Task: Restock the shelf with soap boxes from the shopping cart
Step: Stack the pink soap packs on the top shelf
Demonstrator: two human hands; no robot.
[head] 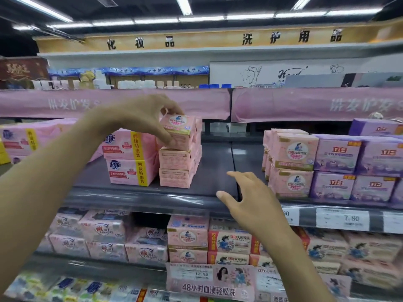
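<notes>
Our left hand (136, 115) gripped the topmost soap box (178, 127) of one stack (175, 168), right hand (250, 199) spread empty; we judged much shelf (218, 166) unfilled.

A pink banner (316, 104) spans above, white price tags (342, 219) sit lower right, ceiling lights (183, 5) glow overhead.

Head view, close, facing shelf (152, 197).

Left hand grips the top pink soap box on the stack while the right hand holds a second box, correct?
No. The right hand holds nothing; it is open by the shelf edge, per the head view. The left hand does grip the top pink soap box.
</notes>
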